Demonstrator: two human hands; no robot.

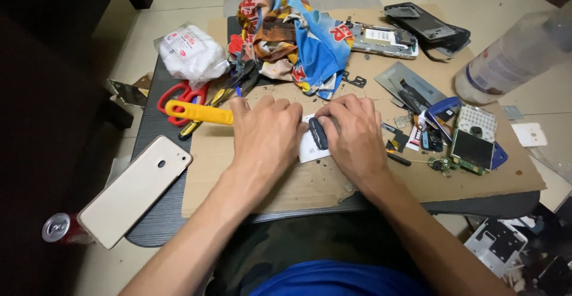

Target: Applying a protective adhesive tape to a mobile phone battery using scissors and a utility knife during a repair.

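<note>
Here both hands, left hand and right hand, pinch a dark part mid-cardboard.

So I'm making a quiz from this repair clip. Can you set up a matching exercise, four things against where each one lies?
Things:
1. phone back cover
2. plastic bottle
3. scissors
4. drink can

Places:
A. far right, lying on its side
B. bottom left, below the table edge
C. left, overhanging the table's edge
D. under the yellow tool, left of the left hand

Pairs: 1-C, 2-A, 3-D, 4-B
</note>
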